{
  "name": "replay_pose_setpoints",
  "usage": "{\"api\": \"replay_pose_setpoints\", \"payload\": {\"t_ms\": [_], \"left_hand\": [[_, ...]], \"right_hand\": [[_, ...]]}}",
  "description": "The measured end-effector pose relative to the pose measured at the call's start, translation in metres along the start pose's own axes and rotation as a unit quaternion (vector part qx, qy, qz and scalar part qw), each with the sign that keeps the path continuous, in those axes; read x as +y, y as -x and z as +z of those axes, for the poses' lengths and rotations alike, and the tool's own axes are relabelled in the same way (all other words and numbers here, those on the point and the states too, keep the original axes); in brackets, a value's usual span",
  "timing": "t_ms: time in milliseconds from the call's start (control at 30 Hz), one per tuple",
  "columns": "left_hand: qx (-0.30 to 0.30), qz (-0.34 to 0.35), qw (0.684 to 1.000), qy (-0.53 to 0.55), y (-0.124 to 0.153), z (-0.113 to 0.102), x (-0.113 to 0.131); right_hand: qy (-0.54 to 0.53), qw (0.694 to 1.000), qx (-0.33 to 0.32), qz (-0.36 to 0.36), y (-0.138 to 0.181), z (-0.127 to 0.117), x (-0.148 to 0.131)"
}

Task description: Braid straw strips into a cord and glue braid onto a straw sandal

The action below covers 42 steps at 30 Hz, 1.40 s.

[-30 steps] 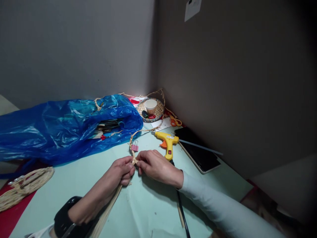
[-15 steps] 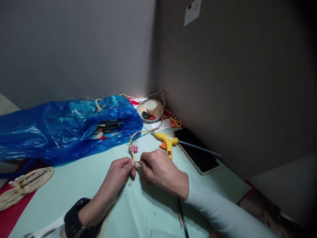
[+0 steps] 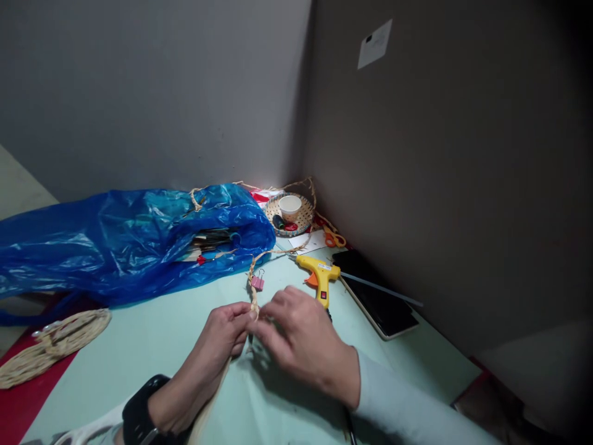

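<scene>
A thin braid of straw (image 3: pixel 252 290) runs from the far corner across the pale green table (image 3: pixel 148 346) to my hands, with a pink binder clip (image 3: pixel 257 283) clamped on it. My left hand (image 3: pixel 225 335) pinches the near end of the braid, and loose straw strands (image 3: pixel 207 408) trail under its wrist toward me. My right hand (image 3: pixel 296 340) meets it from the right, fingers curled and pinching the same end. Both hands touch at the braid.
A blue plastic bag (image 3: pixel 120 241) of materials lies at the left. A yellow glue gun (image 3: pixel 320 277) and a dark tablet (image 3: pixel 377 296) lie right of my hands. A small woven tray (image 3: pixel 303 216) with a paper cup (image 3: pixel 290 207), and scissors (image 3: pixel 334 238), sit in the corner. A woven straw piece (image 3: pixel 50 346) lies at far left.
My right hand has risen and shifted over the braid end, its fingers now covering it. The view has shifted slightly left and down. The left hand keeps its pinch.
</scene>
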<state>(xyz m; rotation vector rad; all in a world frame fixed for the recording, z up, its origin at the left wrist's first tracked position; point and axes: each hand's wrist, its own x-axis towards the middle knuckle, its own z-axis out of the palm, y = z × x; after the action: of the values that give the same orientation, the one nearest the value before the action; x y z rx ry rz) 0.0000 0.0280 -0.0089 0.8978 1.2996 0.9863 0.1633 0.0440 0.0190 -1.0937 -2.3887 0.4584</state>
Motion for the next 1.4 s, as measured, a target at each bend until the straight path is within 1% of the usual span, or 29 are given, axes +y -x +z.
{"api": "replay_pose_setpoints", "payload": {"t_ms": [33, 100, 133, 200, 267, 400, 600, 700, 800, 900, 1000, 1067, 1200, 1300, 1400], "left_hand": [[-0.004, -0.003, 1.0, 0.005, 0.0, 0.0, 0.001], [-0.013, -0.01, 1.0, 0.017, 0.0, 0.001, 0.003], [-0.014, -0.012, 1.0, 0.022, 0.0, 0.002, 0.004], [-0.016, -0.013, 0.999, 0.028, 0.001, 0.003, 0.006], [-0.016, -0.011, 0.999, 0.028, 0.002, 0.005, 0.007], [-0.013, 0.004, 1.0, 0.008, 0.006, 0.007, 0.005], [0.005, 0.037, 0.999, -0.033, 0.004, 0.009, -0.001], [0.01, 0.048, 0.996, -0.075, 0.0, 0.006, -0.004], [0.016, 0.061, 0.988, -0.143, 0.002, 0.002, -0.001], [0.037, 0.09, 0.97, -0.223, 0.008, -0.001, 0.01], [0.067, 0.123, 0.943, -0.301, 0.015, -0.001, 0.019], [0.081, 0.141, 0.925, -0.344, 0.019, 0.001, 0.02], [0.085, 0.181, 0.89, -0.41, 0.026, 0.007, 0.013], [0.078, 0.22, 0.862, -0.45, 0.027, 0.011, 0.003], [0.07, 0.241, 0.839, -0.483, 0.029, 0.013, -0.008]], "right_hand": [[-0.052, 0.998, 0.007, 0.043, -0.004, -0.005, 0.002], [-0.145, 0.985, -0.02, 0.095, -0.01, -0.008, 0.008], [-0.179, 0.977, -0.049, 0.103, -0.013, -0.007, 0.011], [-0.214, 0.967, -0.097, 0.099, -0.017, 0.0, 0.017], [-0.224, 0.964, -0.107, 0.098, -0.019, 0.01, 0.022], [-0.236, 0.962, -0.092, 0.104, -0.021, 0.023, 0.028], [-0.241, 0.961, -0.05, 0.126, -0.018, 0.027, 0.024], [-0.254, 0.956, -0.047, 0.142, -0.018, 0.027, 0.023], [-0.268, 0.95, -0.043, 0.156, -0.017, 0.026, 0.023], [-0.268, 0.949, -0.023, 0.166, -0.016, 0.023, 0.02], [-0.278, 0.946, -0.007, 0.165, -0.016, 0.022, 0.016], [-0.299, 0.94, -0.006, 0.165, -0.017, 0.023, 0.015], [-0.37, 0.912, -0.028, 0.172, -0.019, 0.027, 0.019], [-0.416, 0.889, -0.049, 0.185, -0.019, 0.028, 0.023], [-0.449, 0.869, -0.06, 0.199, -0.019, 0.027, 0.024]]}}
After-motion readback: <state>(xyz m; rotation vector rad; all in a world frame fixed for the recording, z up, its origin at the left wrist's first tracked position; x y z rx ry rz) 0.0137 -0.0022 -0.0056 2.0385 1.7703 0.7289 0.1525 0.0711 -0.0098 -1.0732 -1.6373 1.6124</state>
